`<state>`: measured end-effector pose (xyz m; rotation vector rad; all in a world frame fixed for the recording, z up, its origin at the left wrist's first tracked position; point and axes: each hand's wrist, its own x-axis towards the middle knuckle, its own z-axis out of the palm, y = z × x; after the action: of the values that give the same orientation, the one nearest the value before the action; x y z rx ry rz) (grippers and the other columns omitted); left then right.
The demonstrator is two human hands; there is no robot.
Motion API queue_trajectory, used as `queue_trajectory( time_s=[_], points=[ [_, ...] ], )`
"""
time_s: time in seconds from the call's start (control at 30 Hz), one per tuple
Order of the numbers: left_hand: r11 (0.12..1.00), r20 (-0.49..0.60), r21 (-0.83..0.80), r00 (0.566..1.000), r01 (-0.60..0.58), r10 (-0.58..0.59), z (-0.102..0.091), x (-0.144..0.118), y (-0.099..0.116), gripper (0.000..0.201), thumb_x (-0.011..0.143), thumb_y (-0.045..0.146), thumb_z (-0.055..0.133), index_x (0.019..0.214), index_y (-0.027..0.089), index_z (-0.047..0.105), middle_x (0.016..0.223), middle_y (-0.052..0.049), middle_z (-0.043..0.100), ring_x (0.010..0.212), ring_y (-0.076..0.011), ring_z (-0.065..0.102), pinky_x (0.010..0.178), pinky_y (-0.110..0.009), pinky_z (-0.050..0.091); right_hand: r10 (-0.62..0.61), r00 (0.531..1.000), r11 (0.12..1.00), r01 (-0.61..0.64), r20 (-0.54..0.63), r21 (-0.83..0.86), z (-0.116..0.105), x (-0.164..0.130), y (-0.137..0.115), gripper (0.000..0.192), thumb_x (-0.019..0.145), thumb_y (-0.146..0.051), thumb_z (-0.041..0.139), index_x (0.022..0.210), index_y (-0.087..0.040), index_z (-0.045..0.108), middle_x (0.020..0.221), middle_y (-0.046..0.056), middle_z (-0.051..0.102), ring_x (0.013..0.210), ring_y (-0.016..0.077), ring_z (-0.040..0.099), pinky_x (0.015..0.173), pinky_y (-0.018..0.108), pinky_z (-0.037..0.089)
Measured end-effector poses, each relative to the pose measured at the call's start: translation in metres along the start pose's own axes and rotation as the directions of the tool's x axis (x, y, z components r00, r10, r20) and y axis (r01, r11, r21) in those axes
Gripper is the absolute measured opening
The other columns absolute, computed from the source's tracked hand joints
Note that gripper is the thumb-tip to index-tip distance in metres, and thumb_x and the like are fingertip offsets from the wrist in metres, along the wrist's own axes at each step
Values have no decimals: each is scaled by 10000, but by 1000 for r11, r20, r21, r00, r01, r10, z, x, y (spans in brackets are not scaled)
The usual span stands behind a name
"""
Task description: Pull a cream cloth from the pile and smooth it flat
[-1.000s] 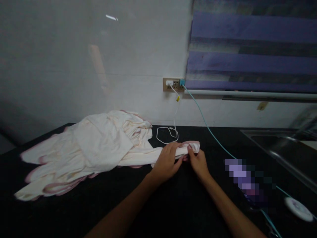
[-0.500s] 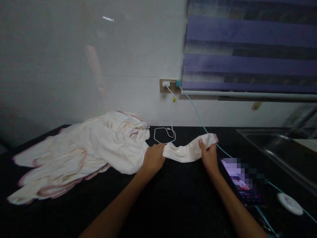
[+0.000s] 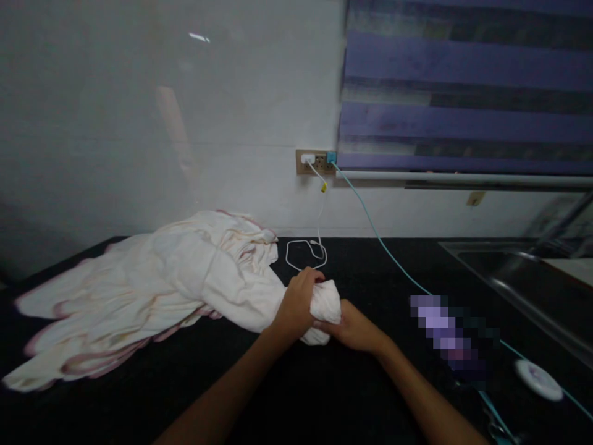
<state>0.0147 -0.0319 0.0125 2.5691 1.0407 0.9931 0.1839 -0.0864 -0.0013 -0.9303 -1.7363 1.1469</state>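
A large white cloth with pink edging (image 3: pixel 180 266) lies heaped in loose folds on the left, its narrow end reaching my hands. My left hand (image 3: pixel 296 306) is closed around that narrow part. A bunched wad of the same cloth bulges out beside its fingers. On the wad's right side, my right hand (image 3: pixel 354 326) grips the cloth from below, and its fingertips are partly hidden under the fabric. Both hands are close together just above the black countertop (image 3: pixel 296 395).
A white charging cable (image 3: pixel 301 242) loops behind my hands from a wall socket (image 3: pixel 317 162). To the right are a pixelated phone-like device (image 3: pixel 445 337), a teal cord (image 3: pixel 393 259), a round white object (image 3: pixel 538 379) and a metal sink (image 3: pixel 523 272).
My right hand has moved left and down to meet my left hand. The stretched narrow end is now bunched between them. The heap stays nearly as it was.
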Motion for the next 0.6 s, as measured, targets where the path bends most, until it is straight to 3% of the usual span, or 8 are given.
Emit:
queue_trajectory(
  time_s=[0.07,0.13,0.2,0.27,0.33,0.43,0.53,0.6],
  points=[
    [990,65,124,995,72,-81,-3,3,2,246,896,307,621,1117,200,611,1100,-100,696,1038,-278,644,896,-392,464,-17,989,999,23,-149,37,-10,4,4,256,823,-371,723,991,-179,745,897,23,755,894,227,688,872,383,565],
    [960,96,265,988,93,-123,-7,6,4,271,962,434,573,1080,199,637,1050,-97,724,1022,-291,660,883,-402,448,-17,903,994,62,-430,91,-24,8,9,238,802,-345,693,966,-178,735,875,25,749,877,218,684,856,369,563],
    [914,82,386,982,126,-170,-12,9,5,390,984,552,517,1046,196,660,1006,-103,741,1005,-302,670,883,-414,438,29,682,973,147,-731,176,-42,11,14,270,775,-323,671,997,-175,712,901,33,744,886,207,681,866,352,559],
    [869,51,459,970,188,-237,-21,12,3,441,975,599,505,1015,196,680,989,-109,751,992,-308,675,887,-421,435,105,447,938,252,-888,238,-59,11,17,319,789,-337,620,1056,-173,679,945,36,735,901,188,677,879,330,553],
    [828,26,492,946,269,-322,-29,13,-2,427,959,586,535,971,190,695,966,-117,754,983,-320,676,885,-429,441,148,333,913,317,-931,258,-72,10,18,342,824,-363,544,1094,-180,646,986,36,725,933,173,675,911,316,545],
    [843,58,440,927,310,-371,-32,13,-9,386,1003,491,466,962,188,701,931,-112,743,956,-309,680,852,-413,461,136,385,903,331,-913,274,-76,9,15,350,859,-403,472,1102,-207,630,1032,48,724,989,181,682,947,340,546],
    [956,98,249,978,154,-184,-25,9,-7,340,1036,351,368,1064,203,672,1032,-101,719,970,-261,663,849,-381,481,91,544,902,309,-834,300,-61,11,10,344,858,-462,530,1079,-226,650,1044,69,741,1002,213,693,952,391,554],
    [992,27,123,999,17,-20,-19,5,-1,286,1010,290,375,1041,190,641,1068,-119,677,995,-252,628,878,-383,493,41,660,938,234,-750,257,-45,11,9,370,835,-498,621,1078,-224,668,1044,79,750,1026,234,693,964,412,549]
  ],
)
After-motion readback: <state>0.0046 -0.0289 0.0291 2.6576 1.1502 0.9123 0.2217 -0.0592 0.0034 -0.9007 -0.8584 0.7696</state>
